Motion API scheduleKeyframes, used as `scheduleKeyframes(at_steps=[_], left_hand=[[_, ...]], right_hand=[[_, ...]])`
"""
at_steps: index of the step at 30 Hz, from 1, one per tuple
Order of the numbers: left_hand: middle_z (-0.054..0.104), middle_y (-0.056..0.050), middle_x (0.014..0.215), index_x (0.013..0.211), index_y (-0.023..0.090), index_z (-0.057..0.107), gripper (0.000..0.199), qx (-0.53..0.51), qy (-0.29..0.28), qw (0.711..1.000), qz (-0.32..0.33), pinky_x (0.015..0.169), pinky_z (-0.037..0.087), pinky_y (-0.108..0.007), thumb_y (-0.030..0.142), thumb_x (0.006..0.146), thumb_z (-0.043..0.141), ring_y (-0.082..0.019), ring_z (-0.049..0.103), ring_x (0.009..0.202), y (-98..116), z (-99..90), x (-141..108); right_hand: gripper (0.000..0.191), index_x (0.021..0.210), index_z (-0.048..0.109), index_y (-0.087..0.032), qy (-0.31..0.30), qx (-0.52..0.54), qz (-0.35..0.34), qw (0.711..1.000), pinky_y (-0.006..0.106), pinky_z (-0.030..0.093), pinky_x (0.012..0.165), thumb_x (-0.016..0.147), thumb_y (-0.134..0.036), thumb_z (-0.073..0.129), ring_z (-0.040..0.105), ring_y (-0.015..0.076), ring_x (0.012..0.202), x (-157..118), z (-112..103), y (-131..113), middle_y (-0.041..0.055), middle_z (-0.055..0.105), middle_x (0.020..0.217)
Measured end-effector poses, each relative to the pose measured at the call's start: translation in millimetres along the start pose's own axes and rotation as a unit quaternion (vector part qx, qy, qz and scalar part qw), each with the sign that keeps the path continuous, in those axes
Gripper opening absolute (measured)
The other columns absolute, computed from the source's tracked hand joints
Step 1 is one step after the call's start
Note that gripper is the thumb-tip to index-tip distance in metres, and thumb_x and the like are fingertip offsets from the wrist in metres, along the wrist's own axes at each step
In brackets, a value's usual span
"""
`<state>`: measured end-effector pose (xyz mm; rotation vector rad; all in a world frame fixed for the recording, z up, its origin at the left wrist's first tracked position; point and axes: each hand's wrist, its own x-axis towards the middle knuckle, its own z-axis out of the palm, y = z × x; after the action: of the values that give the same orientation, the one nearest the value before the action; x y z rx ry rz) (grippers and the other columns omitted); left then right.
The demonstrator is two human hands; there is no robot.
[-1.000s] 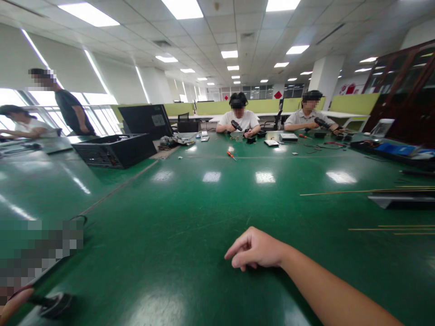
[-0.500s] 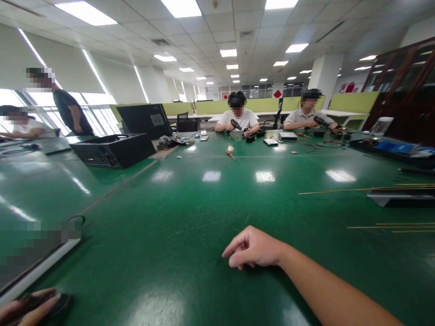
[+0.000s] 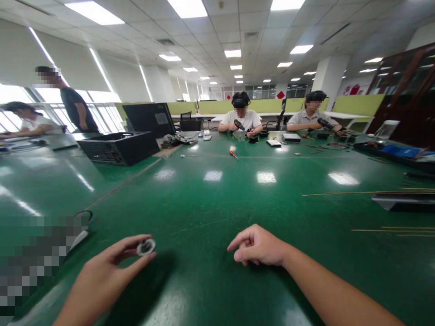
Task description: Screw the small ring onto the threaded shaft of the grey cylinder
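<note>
Between its thumb and fingertips, my left hand [image 3: 108,271] grips a small round piece [image 3: 146,247] with a pale rim and a dark middle; its kind is not clear. The hand is raised over the green table [image 3: 204,203], its shadow falling to the right. My right hand [image 3: 256,246] lies on the table at the centre right, holding nothing. Its index finger and thumb are loosely stretched and apart, while the other fingers curl partly out of sight beneath.
Left of my left hand is a flat, blurred-out device [image 3: 44,258]. Thin brass-coloured rods [image 3: 340,194] and a dark metal piece [image 3: 404,202] lie on the right. Farther off are an orange screwdriver [image 3: 233,155], an open black computer case [image 3: 118,148] and co-workers [image 3: 240,120] with power tools.
My left hand has come from the lower left corner, up and rightward, with the round piece in its grip. My right hand keeps its pose; the view has shifted slightly.
</note>
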<state>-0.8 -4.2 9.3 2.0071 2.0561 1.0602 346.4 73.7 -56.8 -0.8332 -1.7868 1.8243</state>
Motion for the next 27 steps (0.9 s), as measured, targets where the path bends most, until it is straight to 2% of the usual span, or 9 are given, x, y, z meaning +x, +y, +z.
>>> scheduleKeyframes(at_steps=[3,6,8,11,14,17,22,27], left_hand=[[0.075,-0.005,0.097,0.102,0.021,0.072,0.035,-0.111,-0.137,0.981,0.078,0.077,0.059,-0.032,0.044,0.076,0.074,-0.021,0.071,0.082,49.3,43.8,21.5],[0.072,-0.004,0.095,0.100,0.022,0.073,0.024,-0.148,-0.195,0.957,0.159,0.077,0.056,-0.030,0.027,0.077,0.074,-0.019,0.067,0.085,94.2,90.3,36.6],[0.070,-0.004,0.091,0.099,0.021,0.074,0.024,-0.150,-0.205,0.949,0.188,0.076,0.053,-0.029,0.020,0.075,0.074,-0.018,0.065,0.082,108.5,115.3,41.2],[0.068,-0.005,0.092,0.099,0.021,0.073,0.027,-0.163,-0.202,0.944,0.202,0.078,0.051,-0.030,0.015,0.073,0.074,-0.019,0.064,0.085,107.4,138.5,41.9],[0.068,-0.004,0.094,0.103,0.021,0.071,0.034,-0.184,-0.193,0.944,0.193,0.080,0.050,-0.031,0.011,0.071,0.074,-0.019,0.064,0.087,95.0,147.3,39.3],[0.068,-0.003,0.093,0.103,0.022,0.068,0.036,-0.207,-0.189,0.943,0.179,0.079,0.050,-0.031,0.009,0.071,0.073,-0.019,0.064,0.086,87.1,148.1,37.0],[0.066,-0.002,0.092,0.095,0.022,0.066,0.025,-0.241,-0.198,0.934,0.172,0.078,0.047,-0.029,0.007,0.075,0.069,-0.017,0.062,0.087,87.8,146.7,35.8],[0.064,0.000,0.092,0.093,0.023,0.068,0.028,-0.256,-0.204,0.928,0.176,0.078,0.046,-0.027,0.005,0.072,0.070,-0.015,0.062,0.087,88.5,150.5,32.8]], right_hand=[[0.039,0.102,0.071,-0.011,0.121,0.017,-0.069,0.990,0.018,0.031,0.041,0.073,-0.037,0.076,0.042,0.0052,0.043,2.7,0.9,4.7,-0.0024,0.060,0.060],[0.045,0.115,0.063,-0.013,0.237,0.063,-0.129,0.961,0.019,0.034,0.044,0.074,-0.031,0.070,0.043,0.0057,0.047,9.3,-1.1,11.8,-0.0026,0.058,0.072],[0.055,0.125,0.055,-0.017,0.276,0.074,-0.139,0.948,0.019,0.035,0.045,0.072,-0.024,0.066,0.043,0.0045,0.048,13.1,-2.1,16.4,-0.0016,0.056,0.085],[0.064,0.132,0.045,-0.020,0.311,0.027,-0.140,0.940,0.020,0.037,0.049,0.069,-0.014,0.058,0.044,0.0037,0.051,14.3,-0.4,20.3,0.0006,0.054,0.099],[0.067,0.134,0.042,-0.023,0.315,-0.087,-0.140,0.935,0.022,0.041,0.057,0.070,-0.007,0.054,0.046,0.0054,0.056,9.0,2.7,18.9,0.0025,0.056,0.107],[0.066,0.130,0.048,-0.025,0.304,-0.220,-0.128,0.918,0.024,0.043,0.063,0.068,-0.005,0.060,0.046,0.0070,0.059,0.4,3.5,13.6,0.0023,0.059,0.111],[0.049,0.120,0.058,-0.022,0.292,-0.238,-0.083,0.923,0.025,0.041,0.060,0.072,-0.012,0.067,0.047,0.0096,0.058,-7.6,3.2,6.9,0.0012,0.063,0.095],[0.034,0.105,0.065,-0.023,0.284,-0.280,-0.097,0.912,0.024,0.041,0.061,0.072,-0.012,0.068,0.056,0.0143,0.070,-5.9,5.4,6.7,0.0000,0.065,0.089]])
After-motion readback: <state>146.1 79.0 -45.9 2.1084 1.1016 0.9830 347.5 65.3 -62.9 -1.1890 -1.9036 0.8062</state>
